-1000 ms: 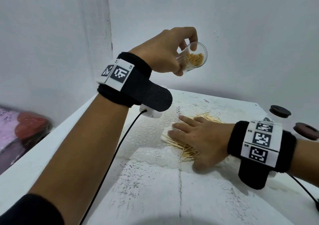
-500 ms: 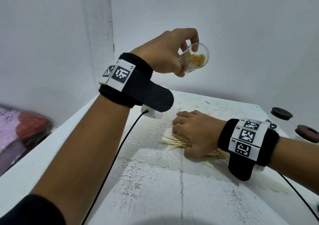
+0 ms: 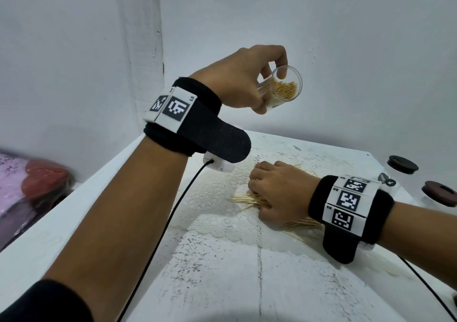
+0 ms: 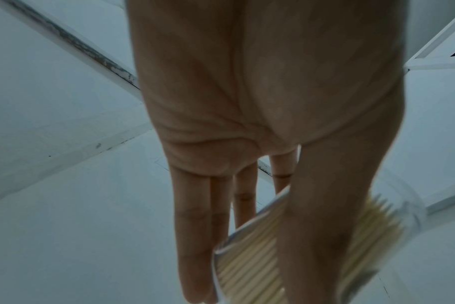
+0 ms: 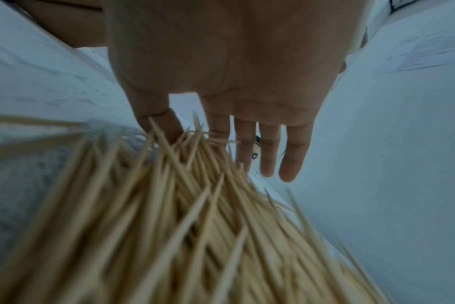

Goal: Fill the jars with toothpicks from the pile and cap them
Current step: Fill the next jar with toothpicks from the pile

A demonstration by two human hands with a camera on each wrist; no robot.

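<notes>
Left hand (image 3: 237, 79), upper centre of the head view: fingers and thumb clamped round a clear jar (image 3: 282, 88), tilted, part-full of toothpicks. Right hand (image 3: 277, 193), lower right: fingers curled on the pile (image 3: 249, 199) on the table (image 3: 222, 284). Two dark lids (image 3: 402, 164) at right edge.

head view overhead, wrist views close

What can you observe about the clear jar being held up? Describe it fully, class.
The jar is a small clear cylinder, plastic or glass by its look, uncapped, partly filled with pale wooden toothpicks packed lengthwise. The left hand grips its wall, holding it above the table, tilted with its open mouth facing the head camera.
</notes>
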